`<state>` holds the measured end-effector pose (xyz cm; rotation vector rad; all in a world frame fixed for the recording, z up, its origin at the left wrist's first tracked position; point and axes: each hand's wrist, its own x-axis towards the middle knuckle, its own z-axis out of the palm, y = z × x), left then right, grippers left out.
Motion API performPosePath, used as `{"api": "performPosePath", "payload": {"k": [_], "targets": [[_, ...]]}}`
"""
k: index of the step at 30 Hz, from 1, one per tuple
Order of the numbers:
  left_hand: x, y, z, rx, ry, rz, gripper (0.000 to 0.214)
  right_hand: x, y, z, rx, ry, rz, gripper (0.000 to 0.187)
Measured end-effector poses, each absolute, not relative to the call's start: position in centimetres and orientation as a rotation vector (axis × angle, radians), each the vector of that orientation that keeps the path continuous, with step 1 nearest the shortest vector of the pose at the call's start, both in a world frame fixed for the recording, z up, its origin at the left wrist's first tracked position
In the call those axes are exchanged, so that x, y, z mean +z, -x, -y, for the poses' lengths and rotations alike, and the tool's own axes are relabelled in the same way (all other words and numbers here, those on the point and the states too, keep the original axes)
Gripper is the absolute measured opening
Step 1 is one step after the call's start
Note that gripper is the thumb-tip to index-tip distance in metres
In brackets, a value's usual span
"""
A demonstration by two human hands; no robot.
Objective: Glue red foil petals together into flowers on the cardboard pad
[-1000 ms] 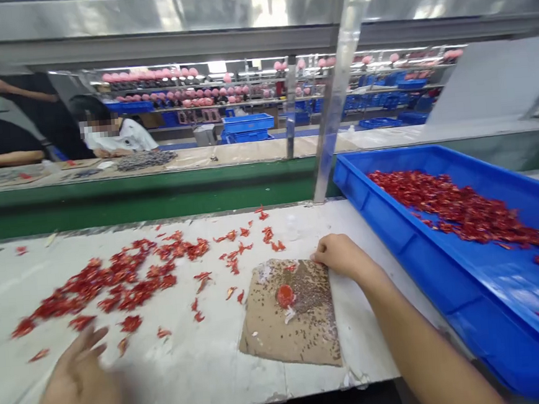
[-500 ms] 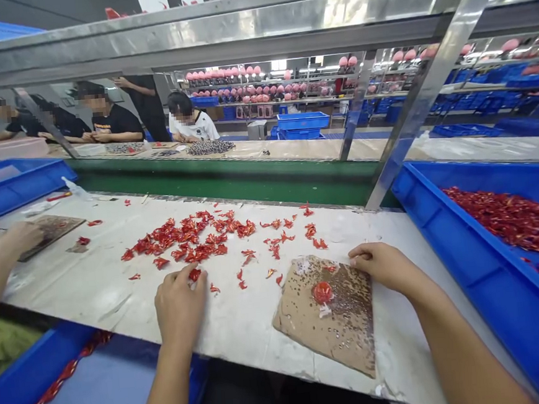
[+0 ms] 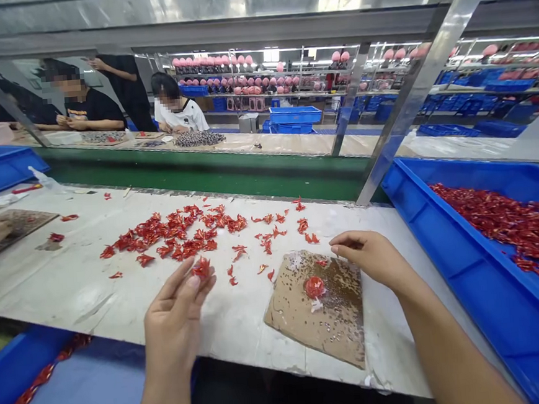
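Observation:
My left hand (image 3: 176, 315) is lifted a little off the white bench (image 3: 94, 284) and pinches a small red petal piece (image 3: 202, 268) between thumb and fingertips. Just beyond it lies a scattered heap of red petal pieces (image 3: 179, 234). My right hand (image 3: 371, 257) rests with curled fingers on the far right corner of a brown cardboard pad (image 3: 320, 313). A red flower-like piece (image 3: 314, 287) sits in the middle of that pad. I cannot make out what, if anything, the right fingers hold.
A blue tray (image 3: 446, 256) with many red pieces stands at the right. Another blue bin (image 3: 16, 371) sits low at the front left. A slanted metal post (image 3: 410, 97) rises behind the bench. A green conveyor (image 3: 202, 173) runs across, with people seated beyond it.
My left hand swept in from the left, closed on a red piece at the heap's near edge and lifted it off the bench. My right hand stayed on the pad's corner.

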<state>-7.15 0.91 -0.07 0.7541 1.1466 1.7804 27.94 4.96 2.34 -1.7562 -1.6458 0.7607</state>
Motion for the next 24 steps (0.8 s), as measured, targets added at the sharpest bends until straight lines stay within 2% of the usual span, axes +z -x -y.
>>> {"api": "performPosePath", "payload": {"k": [3,8,16,24], "targets": [[0.5,4.0,0.7,1.712,-0.506,-0.854,0.029,2.7,-27.0,-4.6,0.772,1.701,1.612,0.025],[-0.6,0.1,1.5,1.451,-0.393,-0.619,0.028,2.6,-25.3,-4.0,0.836,1.565,1.581,0.028],[-2.3,-1.1,1.2,1.19,-0.452,-0.61,0.028,2.7,-23.3,-2.9,1.107,0.954,1.602,0.008],[-2.6,-0.7,1.0,1.157,-0.407,-0.605,0.029,2.0,-23.2,-3.0,1.404,0.914,1.338,0.011]]}}
